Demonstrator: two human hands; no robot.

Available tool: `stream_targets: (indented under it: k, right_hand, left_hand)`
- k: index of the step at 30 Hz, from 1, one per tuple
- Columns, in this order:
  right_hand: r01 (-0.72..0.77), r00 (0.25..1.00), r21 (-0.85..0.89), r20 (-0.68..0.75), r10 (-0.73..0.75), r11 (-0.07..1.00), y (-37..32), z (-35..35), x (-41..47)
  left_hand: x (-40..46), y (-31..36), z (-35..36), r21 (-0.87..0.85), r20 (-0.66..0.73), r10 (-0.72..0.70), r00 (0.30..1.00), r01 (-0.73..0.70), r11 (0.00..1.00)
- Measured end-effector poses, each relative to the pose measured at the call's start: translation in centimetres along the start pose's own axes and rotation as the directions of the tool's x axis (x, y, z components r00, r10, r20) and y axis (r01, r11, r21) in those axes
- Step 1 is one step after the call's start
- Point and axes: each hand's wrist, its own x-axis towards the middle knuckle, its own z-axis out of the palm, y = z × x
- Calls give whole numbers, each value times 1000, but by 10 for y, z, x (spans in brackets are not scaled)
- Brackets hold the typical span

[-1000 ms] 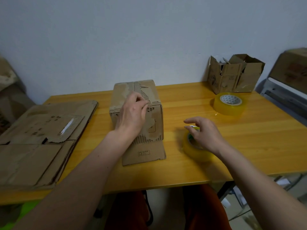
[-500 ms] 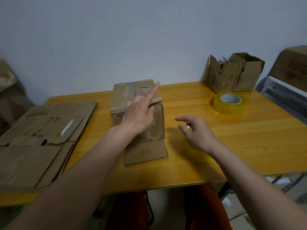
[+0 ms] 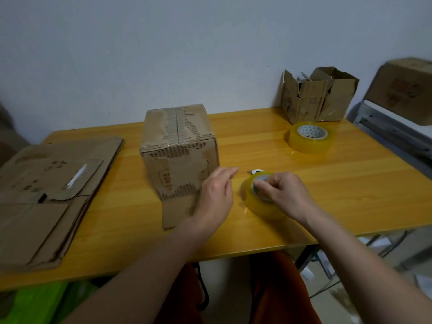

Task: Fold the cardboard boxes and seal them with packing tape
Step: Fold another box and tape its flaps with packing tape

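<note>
On the counter [image 3: 350,183]: one folded box [image 3: 178,150], standing upright mid-counter, long axis running away toward the wall, taped top seam along that axis, one bottom flap splayed flat toward the near edge. Printed marks on the near face, too blurred to read.

Just right of the box: left hand [image 3: 216,197], fingers loosely curled, thumb and forefinger drawn together, whether on a tape end cannot be told. Next to it: right hand [image 3: 284,195], fingers curled down onto the core of a tape roll [image 3: 261,202], gripping it. Roll lying flat, hole up, a small white tab at its far rim.

Further right of the box, toward the wall: second tape roll [image 3: 309,140], also flat, grey core showing a patterned print, not legible. Two rolls in all.

Behind that roll, against the wall: a pair of open boxes [image 3: 319,99], flaps up, torn, faint printing unreadable.

Left of the box: stack of flat boxes [image 3: 51,195], count unclear, strip of white tape on the top sheet.

Far right of the box, off the counter: another carton [image 3: 406,90] with red printing, blurred.
</note>
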Motion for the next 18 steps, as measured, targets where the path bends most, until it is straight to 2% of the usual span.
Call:
stream_targets:
  k: [2,4,6,8,12,16,18]
  right_hand:
    - [36,998,-72,50,-33,997,2,-2,-5]
    - [77,988,-185,146,-50,980,2,-4,-9]
    - [153,963,-353,263,-59,923,5,-2,-12]
    - [214,952,-479,296,-73,851,6,3,-12]
    - [211,964,-489,248,-97,846,6,5,-14]
    - [233,960,-469,253,-123,852,2,0,-14]
    - [228,958,-445,263,-117,866,-1,-4,-12]
  left_hand:
    - [-8,-4,12,-97,110,-200,974,211,973]
    - [-15,-8,21,-137,177,-331,927,356,925]
    - [-21,-8,30,-106,204,-386,900,412,905]
    - [-26,-6,37,-91,186,-416,890,437,895]
    - [-29,0,41,-90,108,-380,918,390,916]
    - [-29,3,35,14,109,-195,975,194,981]
    - [-26,4,29,7,124,-143,982,143,990]
